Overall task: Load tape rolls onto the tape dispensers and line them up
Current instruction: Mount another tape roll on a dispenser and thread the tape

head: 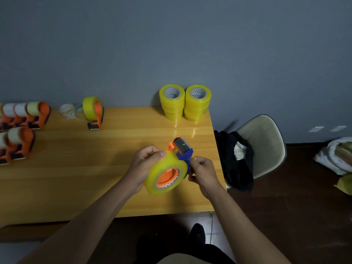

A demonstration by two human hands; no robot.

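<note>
Loaded dispensers (pixel 22 119) far left on counter (pixel 95 168) | one more (pixel 93 112) beside them | my left hand (pixel 145 166) fingers curled round yellow tape roll (pixel 165 172) above counter | dispenser (pixel 182 149) | right hand (pixel 202 171) pinching its blue handle | two roll stacks (pixel 184 101) at back edge.

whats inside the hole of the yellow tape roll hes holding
An orange dispenser hub fills the core of the yellow tape roll. The roll covers how the hub joins the rest of the dispenser.

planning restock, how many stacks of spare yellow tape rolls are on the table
2. The left stack and right stack stand side by side at the table's far edge against the wall. More may lie outside the frame.
</note>
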